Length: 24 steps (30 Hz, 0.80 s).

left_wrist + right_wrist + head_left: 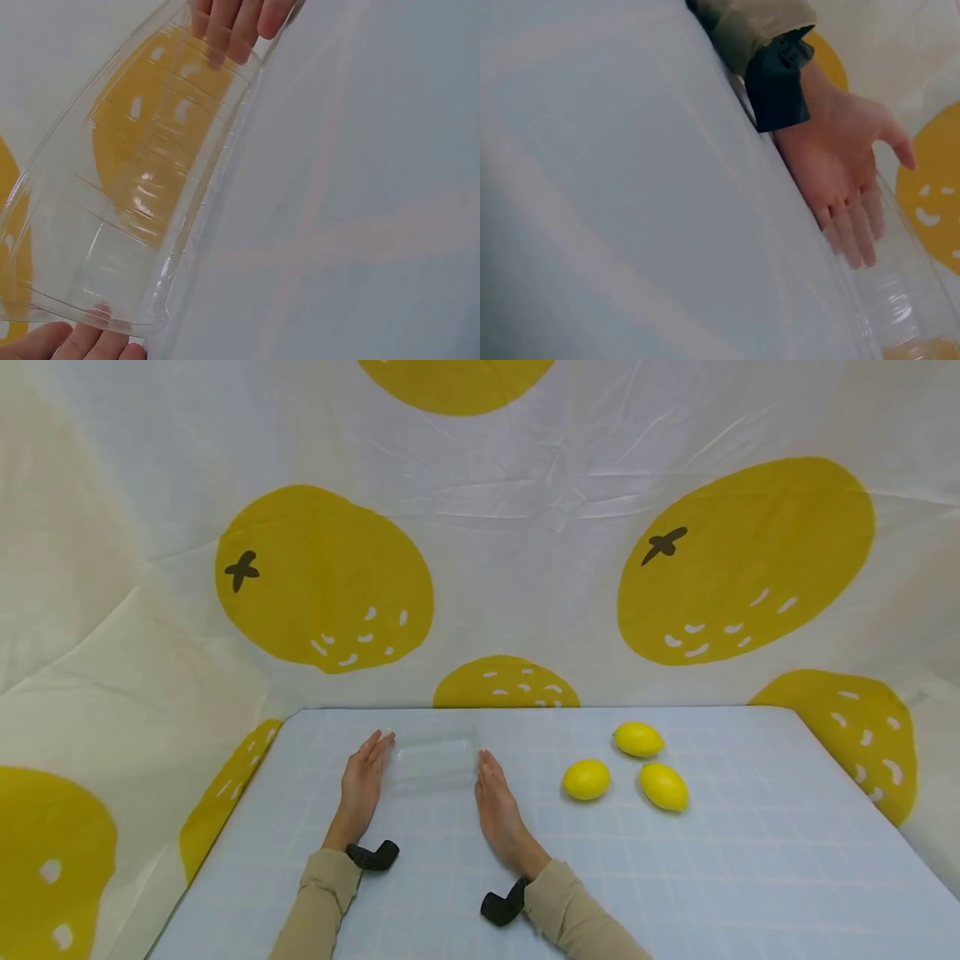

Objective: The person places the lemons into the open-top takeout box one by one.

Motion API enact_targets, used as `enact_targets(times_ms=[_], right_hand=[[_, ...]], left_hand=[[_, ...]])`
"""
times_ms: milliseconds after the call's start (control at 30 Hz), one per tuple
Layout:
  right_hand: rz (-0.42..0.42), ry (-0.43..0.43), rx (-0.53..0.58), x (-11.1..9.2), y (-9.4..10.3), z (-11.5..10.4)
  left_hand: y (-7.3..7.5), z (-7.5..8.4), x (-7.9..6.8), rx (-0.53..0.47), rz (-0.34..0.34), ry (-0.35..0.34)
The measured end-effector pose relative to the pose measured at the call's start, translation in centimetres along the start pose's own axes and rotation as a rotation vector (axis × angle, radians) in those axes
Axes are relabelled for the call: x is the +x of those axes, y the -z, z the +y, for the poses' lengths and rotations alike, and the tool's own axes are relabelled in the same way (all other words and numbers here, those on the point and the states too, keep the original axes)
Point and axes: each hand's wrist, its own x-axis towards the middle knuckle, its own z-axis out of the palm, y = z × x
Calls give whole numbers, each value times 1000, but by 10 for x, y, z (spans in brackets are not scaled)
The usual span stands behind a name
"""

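A clear plastic container (435, 762), shallow and rectangular, rests on the table between the two hands. My left hand (363, 783) lies along its left side, fingers straight and pointing forward. On the opposite side, my right hand (498, 806) has its straight fingertips at the container's right edge. The right wrist view shows the left palm (829, 154) facing inward with the thumb raised, its fingers overlapping the container's end. Seen from the left wrist, the see-through container wall (120, 255) spans between the fingers of both hands.
Three lemons lie right of the hands: one at the back (637, 739), one nearer the right hand (587, 780), one farther right (664, 787). A pale blue checked cloth (750, 860) covers the table. Behind it hangs a fruit-print curtain (525, 568).
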Motion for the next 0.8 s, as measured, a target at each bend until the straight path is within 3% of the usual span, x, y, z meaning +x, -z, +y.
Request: enact_targets(times_ms=[400, 633, 800], right_hand=[[19, -28, -93, -2, -2, -1], [49, 8, -100, -2, 1, 0], [100, 39, -127, -1, 4, 0]], left_hand=[[-13, -7, -8, 98, 31, 2], [-21, -15, -10, 166, 73, 38], [-32, -20, -13, 310, 141, 8]])
